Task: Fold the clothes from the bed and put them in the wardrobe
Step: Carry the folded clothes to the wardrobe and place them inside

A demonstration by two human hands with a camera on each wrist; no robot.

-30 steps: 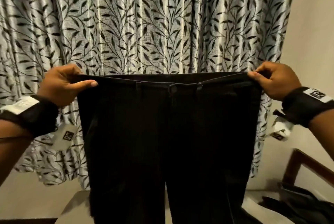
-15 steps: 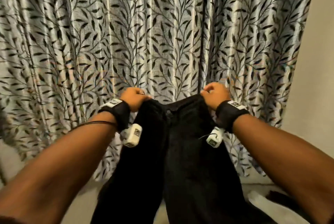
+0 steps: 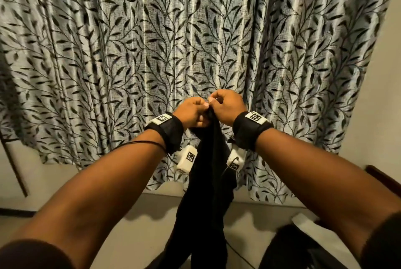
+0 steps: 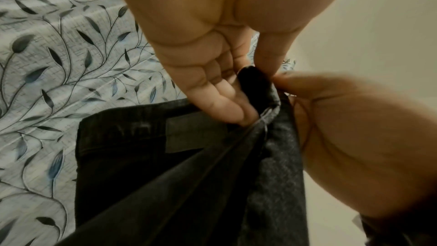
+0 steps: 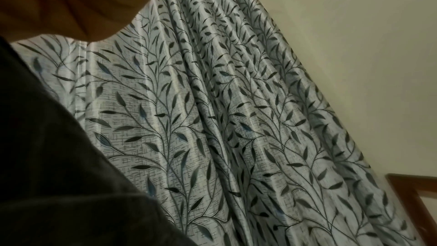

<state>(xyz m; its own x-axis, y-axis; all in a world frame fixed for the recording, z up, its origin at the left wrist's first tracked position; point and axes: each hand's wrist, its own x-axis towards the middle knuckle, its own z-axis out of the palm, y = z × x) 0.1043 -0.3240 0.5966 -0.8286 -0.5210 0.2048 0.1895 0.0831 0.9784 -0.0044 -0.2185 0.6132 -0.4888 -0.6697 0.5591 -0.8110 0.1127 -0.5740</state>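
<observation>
Both grips are locked on the waistband now: our left hand (image 3: pixel 192 112) and our right hand (image 3: pixel 225 109) meet knuckle to knuckle, each pinching one end of the band. In the left wrist view the fingers (image 4: pixel 224 100) curl over the dark folded edge, thumb behind it, with the right hand pressed in on the other side.

That is the change. A second ago we had the black trousers (image 3: pixel 208 182) stretched wide between hands held far apart; half a second ago the hands were closing in; now they touch, and the waistband is doubled on itself. We read that as the first lengthwise fold made, leg laid against leg.

The trousers hang straight down from the joined hands, in the air, a narrow dark column in front of the leaf-patterned curtain (image 3: pixel 108 62). Their lower end runs out of the frame, so we cannot tell whether the legs line up.

Below right lies more dark clothing (image 3: pixel 288 245), probably still waiting. The wardrobe is not in view, so this garment looks to have further folds ahead of it.
</observation>
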